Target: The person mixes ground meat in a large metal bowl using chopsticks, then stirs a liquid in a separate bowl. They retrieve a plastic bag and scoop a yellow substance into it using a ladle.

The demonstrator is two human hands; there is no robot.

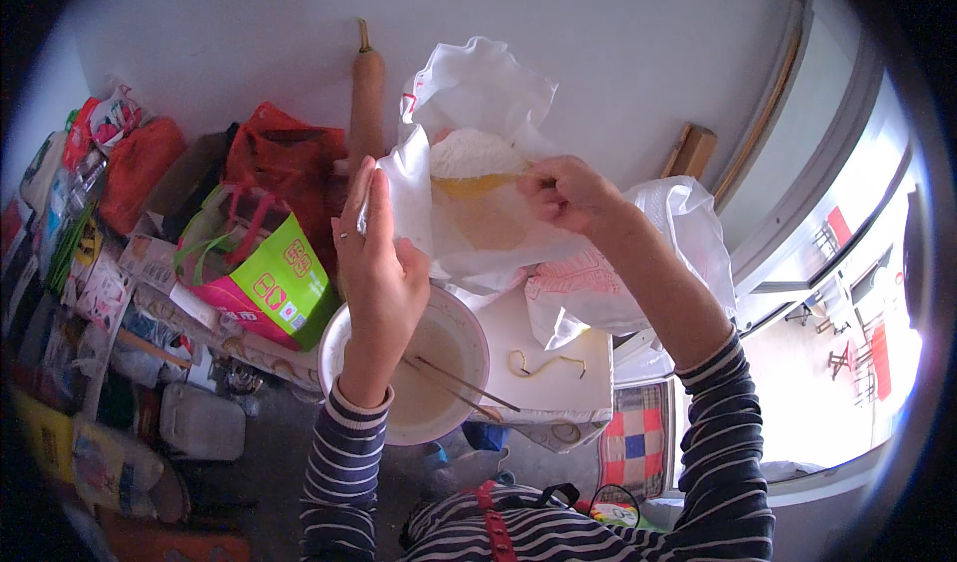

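Note:
A white woven plastic bag [486,76] stands open before me, with a mound of white flour-like powder [471,155] inside. My left hand [380,263] is upright at its left side, fingers nearly straight, with a fold of the bag between them. At the right rim, my right hand [572,192] has its fingers curled tight on the bag's edge. A yellow strip [478,186] runs below the powder towards that hand; what it belongs to is unclear. Under my left wrist sits a round white bowl [448,315] of pale, cloudy contents, with a pair of chopsticks [471,390] across it.
A yellow cord [549,364] lies on the white tabletop [501,323]. Right of the bag is another white plastic bag [684,218]. A long squash [368,99] leans on the wall, near a green and pink shopping bag [277,278] and a red bag [280,143]. A glazed door [830,285] stands at right.

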